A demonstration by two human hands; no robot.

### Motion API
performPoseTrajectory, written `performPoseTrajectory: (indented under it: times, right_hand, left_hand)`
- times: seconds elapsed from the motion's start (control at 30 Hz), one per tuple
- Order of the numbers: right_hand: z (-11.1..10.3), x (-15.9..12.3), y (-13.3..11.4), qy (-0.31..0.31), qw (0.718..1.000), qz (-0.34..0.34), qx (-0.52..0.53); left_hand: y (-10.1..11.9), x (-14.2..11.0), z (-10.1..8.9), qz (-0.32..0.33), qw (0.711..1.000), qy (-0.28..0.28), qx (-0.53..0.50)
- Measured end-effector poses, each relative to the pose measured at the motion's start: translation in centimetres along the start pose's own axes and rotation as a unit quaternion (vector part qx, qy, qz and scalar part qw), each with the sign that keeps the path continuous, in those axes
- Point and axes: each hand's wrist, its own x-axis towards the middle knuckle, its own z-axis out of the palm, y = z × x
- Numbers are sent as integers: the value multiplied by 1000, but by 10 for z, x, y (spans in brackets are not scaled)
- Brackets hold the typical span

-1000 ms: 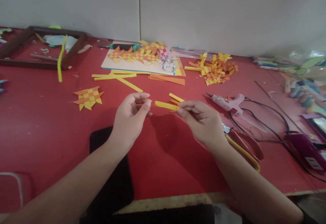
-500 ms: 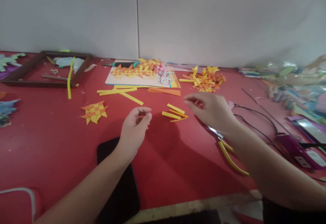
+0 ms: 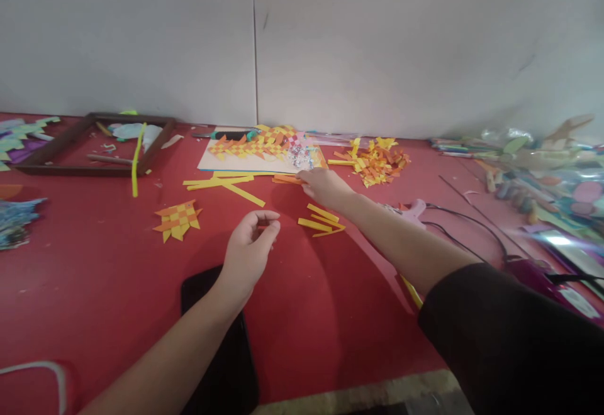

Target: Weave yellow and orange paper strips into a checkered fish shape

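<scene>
My left hand [image 3: 250, 248] hovers above the red table, thumb and forefinger brought together in a pinch with nothing visible between them. My right hand [image 3: 328, 188] reaches forward, its curled fingers on the orange paper strips [image 3: 284, 179]; the strips' right ends are hidden beneath it. Between the hands lie several short yellow paper strips [image 3: 314, 225], some folded. Longer yellow strips [image 3: 241, 193] lie farther back. To the left rests a woven yellow-and-orange paper piece [image 3: 178, 219] with pointed edges.
Behind stands a white sheet [image 3: 221, 162] bearing woven paper pieces, beside a heap of folded paper bits [image 3: 380, 162]. A black phone [image 3: 236, 352] lies below my left forearm. At right are a pink glue gun [image 3: 415, 209], its cord and a purple power strip [image 3: 531, 276]. A brown frame [image 3: 70, 170] lies left.
My right hand has moved forward and left, from beside the short yellow strips to the orange strips. My left hand has stayed nearly still. The view has tilted slightly up.
</scene>
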Motion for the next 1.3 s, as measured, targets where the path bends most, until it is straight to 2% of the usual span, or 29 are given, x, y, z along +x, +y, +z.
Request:
performPoseTrajectory:
  times: [0.23, 0.47, 0.63, 1.07, 1.17, 1.3]
  right_hand:
    - [7, 4, 2, 21, 1000, 21, -6]
    - [0, 9, 2, 18, 1000, -7, 0]
    - [0, 9, 3, 20, 1000, 7, 10]
    - [18, 13, 15, 66, 990, 49, 118]
    - [22, 13, 15, 91, 981, 63, 156]
    - [19, 9, 13, 168, 957, 95, 218]
  left_hand:
    - [-2, 2, 1, -12, 1000, 1, 6]
    - [-1, 2, 1, -26, 1000, 1, 0]
    - [-1, 3, 2, -31, 1000, 0, -3]
    - [-1, 3, 1, -36, 999, 4, -14]
    - [-1, 4, 2, -38, 999, 5, -21]
    - [-1, 4, 1, -40, 998, 7, -38]
